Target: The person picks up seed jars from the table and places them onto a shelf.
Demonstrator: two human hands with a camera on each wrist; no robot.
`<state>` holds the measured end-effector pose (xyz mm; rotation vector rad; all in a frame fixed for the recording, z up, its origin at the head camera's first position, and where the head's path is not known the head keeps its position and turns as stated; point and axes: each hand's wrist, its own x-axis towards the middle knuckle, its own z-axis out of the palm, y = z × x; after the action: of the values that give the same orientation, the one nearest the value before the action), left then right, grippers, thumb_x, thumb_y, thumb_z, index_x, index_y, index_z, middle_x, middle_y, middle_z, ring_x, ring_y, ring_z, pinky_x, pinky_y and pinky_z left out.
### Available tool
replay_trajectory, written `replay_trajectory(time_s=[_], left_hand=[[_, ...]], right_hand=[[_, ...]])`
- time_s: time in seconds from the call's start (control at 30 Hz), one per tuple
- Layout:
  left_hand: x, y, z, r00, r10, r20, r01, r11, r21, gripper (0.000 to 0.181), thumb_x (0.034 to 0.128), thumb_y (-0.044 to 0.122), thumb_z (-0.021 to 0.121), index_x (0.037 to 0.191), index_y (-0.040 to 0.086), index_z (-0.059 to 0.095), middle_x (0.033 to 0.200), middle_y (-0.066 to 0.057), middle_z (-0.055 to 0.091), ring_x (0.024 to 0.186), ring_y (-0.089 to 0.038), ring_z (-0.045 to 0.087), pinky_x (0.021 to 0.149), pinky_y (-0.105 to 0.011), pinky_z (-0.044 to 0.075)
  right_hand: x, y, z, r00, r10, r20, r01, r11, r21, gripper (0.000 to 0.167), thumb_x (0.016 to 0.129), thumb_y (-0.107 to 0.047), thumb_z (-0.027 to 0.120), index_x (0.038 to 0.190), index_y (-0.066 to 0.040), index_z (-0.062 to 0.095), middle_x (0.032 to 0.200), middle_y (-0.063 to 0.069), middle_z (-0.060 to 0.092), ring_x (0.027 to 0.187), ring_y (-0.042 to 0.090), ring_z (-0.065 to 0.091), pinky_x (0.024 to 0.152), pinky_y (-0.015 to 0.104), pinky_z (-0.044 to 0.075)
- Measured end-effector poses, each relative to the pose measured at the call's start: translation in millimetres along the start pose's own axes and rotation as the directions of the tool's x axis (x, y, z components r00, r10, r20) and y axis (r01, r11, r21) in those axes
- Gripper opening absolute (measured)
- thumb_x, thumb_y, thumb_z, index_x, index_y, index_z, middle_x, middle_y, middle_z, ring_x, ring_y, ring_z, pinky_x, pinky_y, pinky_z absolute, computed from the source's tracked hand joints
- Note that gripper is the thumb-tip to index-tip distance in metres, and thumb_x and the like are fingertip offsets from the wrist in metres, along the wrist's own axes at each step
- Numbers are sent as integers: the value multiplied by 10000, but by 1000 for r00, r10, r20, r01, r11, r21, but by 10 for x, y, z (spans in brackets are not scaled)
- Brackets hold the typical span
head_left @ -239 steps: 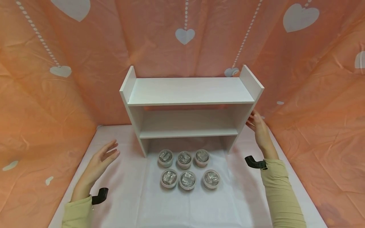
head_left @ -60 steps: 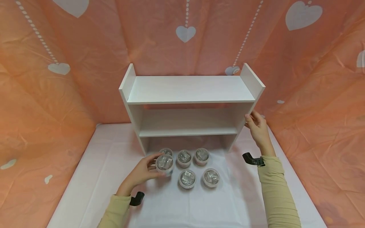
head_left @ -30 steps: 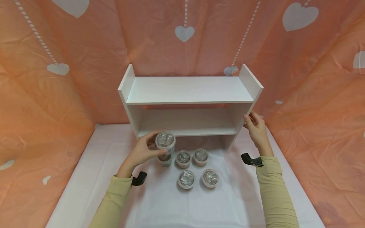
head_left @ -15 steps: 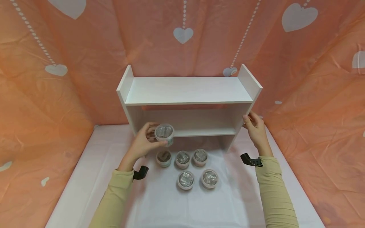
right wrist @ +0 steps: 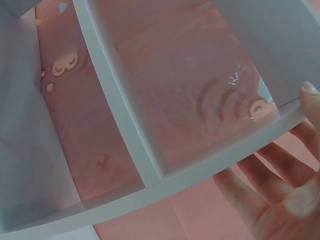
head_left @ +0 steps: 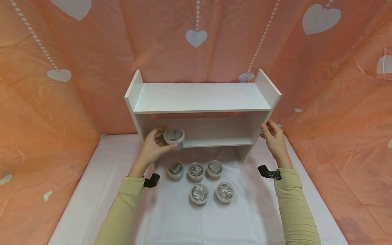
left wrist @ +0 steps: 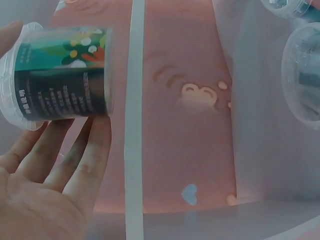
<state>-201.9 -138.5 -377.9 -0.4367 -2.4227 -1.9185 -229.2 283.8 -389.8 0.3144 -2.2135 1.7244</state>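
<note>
My left hand (head_left: 150, 149) grips a small round clear plastic tub (head_left: 174, 134), thumb on its near side and fingers round its far side. It is up at the left front of the middle board (head_left: 214, 142) of a white shelf unit (head_left: 202, 98). In the left wrist view the tub (left wrist: 65, 75) shows a green and black printed label and a clear lid. My right hand (head_left: 277, 144) holds the unit's right side panel, with the thumb on its front edge and the fingers along the outer face, as the right wrist view shows.
Several similar tubs stand on the white cloth before the unit: three in a back row, including a middle one (head_left: 195, 171), and two in front, one at the right (head_left: 225, 192). An orange curtain with hearts (head_left: 337, 85) hangs behind and at both sides.
My left hand has taken the front-left tub from the cloth and lifted it up to the middle board. My right hand has closed onto the side panel and stays there.
</note>
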Motion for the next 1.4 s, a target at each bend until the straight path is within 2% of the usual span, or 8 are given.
replay_trajectory(time_s=[0.1,0.27,0.3,0.53,0.6,0.93,1.17,1.4], left_hand=[[-6,105,18,1000,9,-17,-9,1000,22,707,761,0,783,1349,-68,396,1250,-276,517,1105,-391,531,955,-509,446],[45,110,39,999,11,-49,-10,999,33,709,762,11,788,1358,-68,412,1248,-287,516,1112,-414,535,968,-494,444],[58,102,42,998,15,-55,-13,1000,28,706,764,12,787,1359,-68,415,1245,-290,519,1107,-418,538,966,-489,448],[259,-275,2,995,3,-102,-2,1000,10,741,762,160,828,1397,65,458,1254,-191,545,1087,-328,575,905,-385,504],[278,-288,1,994,6,-112,-4,1000,12,734,765,163,826,1396,66,463,1252,-190,547,1089,-326,578,894,-368,512],[345,-312,-9,988,28,-153,-29,1000,-3,716,764,141,826,1379,43,473,1282,-162,536,1109,-313,575,906,-347,511],[386,-321,-3,980,17,-197,-21,1000,-18,689,774,109,812,1370,29,477,1249,-195,554,1086,-331,587,822,-227,527],[394,-336,-16,981,13,-191,-17,1000,-22,695,784,66,795,1387,21,452,1267,-206,527,1101,-333,578,791,-178,519]], right_hand=[[-2,9,3,1000,-5,-1,5,1000,1,486,1009,-180,497,1449,-7,384,1388,263,433,1126,92,539,829,151,500],[-12,11,11,1000,-5,-7,4,1000,-10,486,1010,-179,494,1450,-6,381,1387,263,437,1129,98,537,828,151,500],[-15,9,13,1000,-4,-7,4,1000,-15,487,1010,-183,493,1453,-12,380,1391,258,436,1140,114,534,830,151,500],[-22,-37,28,1000,4,-6,-4,1000,0,475,1014,-124,471,1444,43,357,1401,294,403,1144,112,523,826,147,500],[-4,35,16,1000,2,-10,-2,1000,0,476,1014,-132,473,1447,32,360,1401,286,407,1140,103,524,825,146,500],[-22,6,26,1000,-2,-11,2,1000,-6,490,1009,-193,498,1454,-22,384,1405,237,429,1177,165,519,839,154,498],[-9,16,29,1000,-8,-14,8,1000,9,488,1011,-193,491,1443,6,386,1391,265,431,1154,140,527,836,155,499],[-7,23,26,1000,-6,-14,6,1000,8,493,1009,-204,496,1441,8,389,1387,272,431,1150,141,529,835,155,500]])
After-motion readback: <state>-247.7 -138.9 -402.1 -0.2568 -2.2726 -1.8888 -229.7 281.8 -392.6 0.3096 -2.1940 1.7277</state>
